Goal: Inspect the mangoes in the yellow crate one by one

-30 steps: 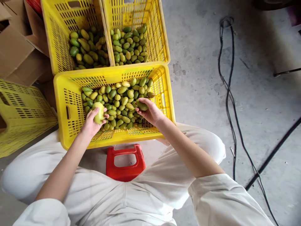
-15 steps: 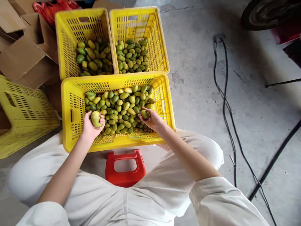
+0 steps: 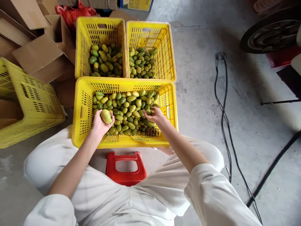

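Head view, looking down over my lap. My left hand [image 3: 100, 124] is curled around a pale mango [image 3: 106, 116], thumb on its left side and fingertips showing at its right; the fruit is gripped clear of the heap, above the left part of the front crate [image 3: 124, 145]. Its long axis slants from upper left to lower right, across the line of my left forearm [image 3: 75, 164]. The governing relation, as I judge it, is that the left rear crate [image 3: 100, 19] lies straight ahead of this hand, beyond the front crate's far rim, whereas the right rear crate [image 3: 174, 62] lies ahead and to the right, nearer my right hand [image 3: 155, 115]. The pale mango is plainly larger than most of the heaped mangoes [image 3: 131, 108] beneath. My right hand reaches in over the right part of the heap, fingers directed leftward and bent; a green mango [image 3: 148, 111] shows at its fingertips, though whether they grip it or merely touch it is not shown.
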Demonstrator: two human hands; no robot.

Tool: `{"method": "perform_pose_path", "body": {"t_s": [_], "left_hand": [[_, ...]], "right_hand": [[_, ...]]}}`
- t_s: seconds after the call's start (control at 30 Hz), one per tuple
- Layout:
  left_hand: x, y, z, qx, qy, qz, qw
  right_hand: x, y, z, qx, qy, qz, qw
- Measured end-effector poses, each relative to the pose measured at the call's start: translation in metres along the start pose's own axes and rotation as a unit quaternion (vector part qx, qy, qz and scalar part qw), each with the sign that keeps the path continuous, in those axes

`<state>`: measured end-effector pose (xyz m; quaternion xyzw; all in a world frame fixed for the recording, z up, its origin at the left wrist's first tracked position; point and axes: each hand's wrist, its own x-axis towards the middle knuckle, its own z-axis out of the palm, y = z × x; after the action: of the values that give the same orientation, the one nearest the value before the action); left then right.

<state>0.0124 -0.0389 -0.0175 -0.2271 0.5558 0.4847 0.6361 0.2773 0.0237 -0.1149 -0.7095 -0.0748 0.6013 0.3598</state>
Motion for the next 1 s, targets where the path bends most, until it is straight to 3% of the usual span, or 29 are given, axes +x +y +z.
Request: {"method": "perform_pose_path", "body": {"t_s": [0.07, 0.17, 0.2, 0.27, 0.37, 0.4, 0.43, 0.53, 0.6, 0.67, 0.77, 0.87, 0.93, 1.0], "left_hand": [[-0.001, 0.001, -0.001, -0.010, 0.000, 0.002, 1.000], [-0.004, 0.001, 0.000, -0.012, 0.002, 0.007, 1.000], [-0.005, 0.001, 0.000, -0.012, 0.005, 0.007, 1.000], [-0.006, 0.001, 0.001, -0.009, 0.010, 0.006, 1.000], [-0.007, 0.001, 0.002, -0.012, 0.012, 0.011, 1.000], [-0.007, 0.001, 0.002, -0.016, 0.014, 0.015, 1.000], [-0.006, 0.002, 0.003, -0.021, 0.018, 0.018, 0.999], [-0.005, 0.006, 0.003, -0.026, 0.035, 0.030, 0.999], [-0.002, 0.011, 0.002, -0.014, 0.048, 0.040, 0.998], [0.002, 0.017, -0.004, 0.013, 0.062, 0.050, 0.997], [0.010, 0.025, -0.017, 0.071, 0.096, 0.061, 0.991], [0.016, 0.029, -0.024, 0.116, 0.157, 0.042, 0.980], [0.017, 0.032, -0.012, 0.132, 0.192, 0.027, 0.972], [0.014, 0.038, 0.018, 0.141, 0.187, 0.048, 0.971]], "right_hand": [[0.013, -0.039, 0.021, 0.068, -0.032, -0.008, 0.997], [0.025, -0.094, 0.042, 0.165, -0.141, -0.138, 0.966], [0.025, -0.104, 0.044, 0.170, -0.161, -0.177, 0.956], [0.018, -0.103, 0.042, 0.085, -0.148, -0.230, 0.958], [-0.010, -0.048, 0.022, -0.122, -0.089, -0.194, 0.969], [-0.023, -0.021, 0.012, -0.249, -0.066, -0.166, 0.952], [-0.035, 0.008, 0.003, -0.389, -0.046, -0.138, 0.910], [-0.069, 0.083, -0.021, -0.493, -0.027, -0.089, 0.865], [-0.082, 0.113, -0.029, -0.526, -0.001, -0.078, 0.847], [-0.085, 0.129, -0.034, -0.554, 0.013, -0.117, 0.824], [-0.081, 0.138, -0.038, -0.601, 0.018, -0.218, 0.769], [-0.075, 0.143, -0.041, -0.600, 0.034, -0.247, 0.760], [-0.073, 0.145, -0.041, -0.593, 0.036, -0.245, 0.766], [-0.073, 0.146, -0.040, -0.588, 0.038, -0.235, 0.773]]}}
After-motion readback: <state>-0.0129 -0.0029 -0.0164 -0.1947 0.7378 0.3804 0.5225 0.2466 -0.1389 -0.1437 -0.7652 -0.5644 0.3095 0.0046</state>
